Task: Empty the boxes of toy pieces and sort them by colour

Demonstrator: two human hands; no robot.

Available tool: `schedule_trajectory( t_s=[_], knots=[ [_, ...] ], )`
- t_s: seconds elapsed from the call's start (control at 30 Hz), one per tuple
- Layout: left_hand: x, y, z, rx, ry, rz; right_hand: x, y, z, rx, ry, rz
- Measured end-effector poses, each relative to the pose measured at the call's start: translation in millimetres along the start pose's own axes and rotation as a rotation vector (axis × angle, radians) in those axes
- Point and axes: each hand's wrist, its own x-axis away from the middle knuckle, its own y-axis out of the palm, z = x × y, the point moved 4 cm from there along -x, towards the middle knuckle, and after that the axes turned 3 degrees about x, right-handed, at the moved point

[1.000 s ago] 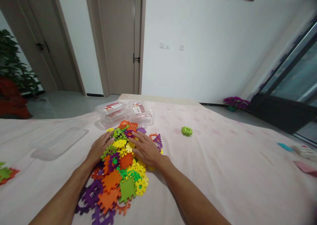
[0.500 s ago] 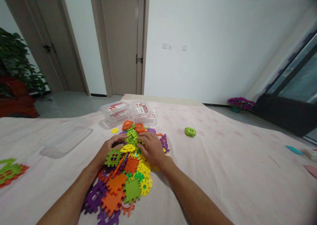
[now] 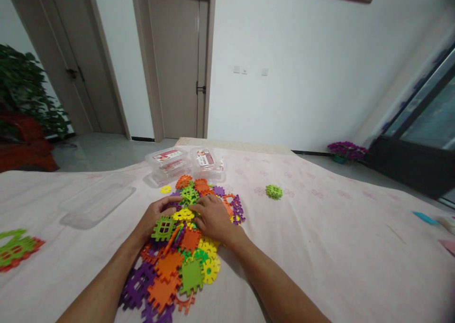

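Note:
A heap of flat toothed plastic building pieces (image 3: 177, 261) in orange, purple, green and yellow lies on the pink flowered cloth (image 3: 320, 247) in front of me. Both my hands rest on its far end. My left hand (image 3: 153, 218) has its fingers curled over the pieces, with a green lattice square (image 3: 163, 228) tilted up under its thumb. My right hand (image 3: 214, 217) lies bent on the heap, its fingertips closed at a yellow gear piece (image 3: 183, 214) between the two hands. What the left fingers grip is hidden.
Two clear boxes with red labels (image 3: 168, 160) (image 3: 210, 161) stand just behind the heap. A clear lid (image 3: 95, 202) lies to the left, and green and orange pieces (image 3: 16, 249) at the left edge. A lone green piece (image 3: 274, 191) lies to the right. Doors and a plant stand beyond.
Both hands have drawn in from lying flat on the heap to curled fingers meeting at its far end. A green lattice piece has tipped up by my left thumb.

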Motion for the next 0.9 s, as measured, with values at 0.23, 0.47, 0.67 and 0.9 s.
schedule_trajectory(
  t_s=[0.23,0.47,0.67,0.9],
  knots=[
    [0,-3.2,3,0.013,0.005,0.057,2,2,-2,-0.028,0.028,0.014],
    [-1,-8.2,5,-0.018,0.028,0.148,3,-2,-4,-0.005,-0.035,0.011],
    [0,-15.9,1,-0.033,0.007,0.263,4,-3,3,-0.027,0.022,0.084],
    [0,-17.2,1,-0.051,-0.017,0.291,7,-7,22,-0.368,0.215,0.339]
  ],
)
